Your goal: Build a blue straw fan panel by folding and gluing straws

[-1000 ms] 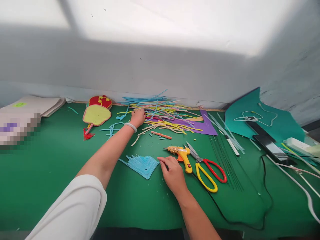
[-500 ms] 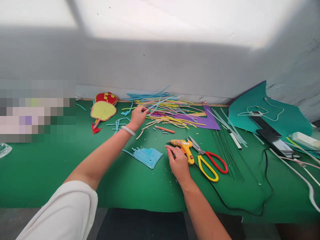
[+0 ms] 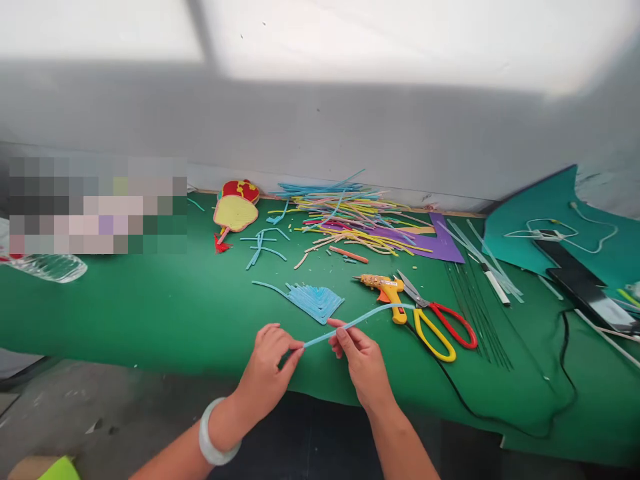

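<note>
Near the table's front edge, my left hand [image 3: 274, 357] pinches one end of a light-blue pipe cleaner [image 3: 369, 314]. Farther along the same strand, my right hand [image 3: 361, 360] holds it between thumb and fingers. Its free end curves right, over the grip of a yellow glue gun [image 3: 383, 283] towards the scissors [image 3: 423, 305], which have one red and one yellow handle. Just beyond my hands lies a blue fan-shaped piece [image 3: 316, 303] made of strands laid side by side, with one long strand sticking out to the left.
Behind are a pile of coloured pipe cleaners [image 3: 350, 207], a purple sheet [image 3: 445, 240] and a yellow fan-shaped piece [image 3: 236, 213]. Thin dark wires [image 3: 475, 313], a marker [image 3: 496, 285] and a black phone [image 3: 585, 293] lie right. A black cord [image 3: 480, 417] trails frontward. A clear plastic bottle [image 3: 55, 267] lies left.
My left hand has come back from the pile with a blue pipe cleaner. My right hand has moved nearer the front edge and taken hold of it too. The view has turned left.
</note>
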A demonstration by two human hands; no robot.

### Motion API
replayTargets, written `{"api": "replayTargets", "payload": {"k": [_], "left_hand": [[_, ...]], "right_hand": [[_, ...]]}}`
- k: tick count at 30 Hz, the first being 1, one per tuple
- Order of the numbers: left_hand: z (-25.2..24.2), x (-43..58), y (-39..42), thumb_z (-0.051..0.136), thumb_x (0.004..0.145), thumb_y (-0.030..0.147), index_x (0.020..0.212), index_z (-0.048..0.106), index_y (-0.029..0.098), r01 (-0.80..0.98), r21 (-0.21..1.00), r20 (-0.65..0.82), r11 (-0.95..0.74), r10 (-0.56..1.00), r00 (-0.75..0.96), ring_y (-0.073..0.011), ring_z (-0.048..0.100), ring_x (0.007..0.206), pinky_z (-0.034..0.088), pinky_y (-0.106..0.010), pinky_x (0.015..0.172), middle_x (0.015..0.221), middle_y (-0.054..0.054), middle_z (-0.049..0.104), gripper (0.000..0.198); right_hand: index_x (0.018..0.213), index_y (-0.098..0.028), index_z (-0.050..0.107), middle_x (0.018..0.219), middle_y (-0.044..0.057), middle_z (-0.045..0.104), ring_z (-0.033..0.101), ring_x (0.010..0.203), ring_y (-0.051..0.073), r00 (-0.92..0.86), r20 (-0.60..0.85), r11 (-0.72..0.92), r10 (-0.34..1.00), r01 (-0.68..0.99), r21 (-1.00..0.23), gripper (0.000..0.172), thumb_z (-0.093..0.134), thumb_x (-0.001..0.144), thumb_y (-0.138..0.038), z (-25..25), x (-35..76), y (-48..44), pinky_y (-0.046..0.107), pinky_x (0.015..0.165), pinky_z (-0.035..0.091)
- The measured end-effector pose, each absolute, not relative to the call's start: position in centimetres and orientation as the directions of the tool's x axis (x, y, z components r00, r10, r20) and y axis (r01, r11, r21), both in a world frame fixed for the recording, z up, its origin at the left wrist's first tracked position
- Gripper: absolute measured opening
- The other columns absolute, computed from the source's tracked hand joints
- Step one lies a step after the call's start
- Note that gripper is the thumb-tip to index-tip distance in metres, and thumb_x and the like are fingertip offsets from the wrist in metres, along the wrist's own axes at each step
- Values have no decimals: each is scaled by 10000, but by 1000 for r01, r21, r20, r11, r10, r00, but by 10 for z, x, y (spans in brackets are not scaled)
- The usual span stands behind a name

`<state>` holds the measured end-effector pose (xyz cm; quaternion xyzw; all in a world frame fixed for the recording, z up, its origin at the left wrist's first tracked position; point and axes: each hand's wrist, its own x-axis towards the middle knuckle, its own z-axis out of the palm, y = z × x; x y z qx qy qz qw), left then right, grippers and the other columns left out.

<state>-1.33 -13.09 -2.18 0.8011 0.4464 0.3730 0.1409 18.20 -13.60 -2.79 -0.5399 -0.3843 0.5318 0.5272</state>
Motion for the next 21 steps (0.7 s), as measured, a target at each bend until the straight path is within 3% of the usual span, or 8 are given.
{"api": "replayTargets", "payload": {"k": [5,12,16,18,19,21], "left_hand": [[-30,-33,-142,539,961,172,909,638,212,628,524,449,-576,813,371,-134,610,783,391,-445,1052,799,21,640,119],[-29,-58,-134,517,963,143,899,655,218,701,395,497,-593,780,380,-130,611,797,361,-494,1086,823,14,633,170],[-27,-57,-136,541,946,139,1005,682,224,798,355,603,-486,772,202,-191,623,955,354,-540,1096,984,-52,660,175],[-24,-46,-147,592,916,140,1167,653,209,802,417,686,-428,727,30,-244,590,1101,398,-516,1059,1146,-118,643,268],[-23,-38,-155,630,893,142,1202,641,211,756,474,702,-451,712,-15,-239,593,1091,453,-451,999,1138,-116,649,316],[-21,-19,-171,644,883,144,1095,679,235,562,629,650,-537,760,-1,-177,635,914,515,-315,840,957,-50,686,234]], "right_hand": [[885,-175,788,709,23,647,541,654,130,239,-262,-204,935,-245,-948,468,761,724,-614,-30,182,-147,264,639,471],[850,-174,771,712,14,652,551,656,130,400,-268,-213,876,-176,-961,491,791,666,-629,-30,195,-150,260,632,473],[772,-159,751,695,30,662,561,629,139,394,-282,-239,875,-154,-959,528,786,634,-667,-29,186,-153,269,600,480],[779,-154,749,700,38,672,578,631,149,388,-287,-232,876,-181,-956,540,778,638,-675,-28,176,-154,283,613,496],[794,-153,750,710,41,680,590,638,154,394,-284,-221,874,-198,-955,540,772,648,-673,-27,171,-154,290,631,505],[830,-154,751,739,46,695,613,663,162,421,-270,-186,866,-230,-955,528,763,675,-659,-25,161,-154,302,677,517]]}}
